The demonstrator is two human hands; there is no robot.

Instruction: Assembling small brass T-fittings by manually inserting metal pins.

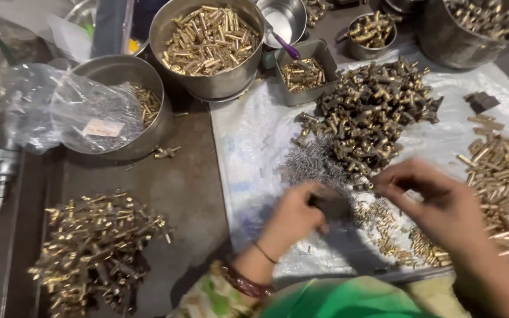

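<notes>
Two blurred hands work low in the frame: the left hand pinches a small dark block, apparently metal; the right hand hovers with curled fingers, its grip unreadable, above small scattered brass pieces.

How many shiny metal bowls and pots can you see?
7, maybe more hidden: big pot of brass pieces, bagged bowl, empty bowl, square tin, small bowl, big pot, cut-off rim.

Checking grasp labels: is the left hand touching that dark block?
Touching. Head view shows the left hand with fingers closed around the dark block, no gap, though blurred.
</notes>
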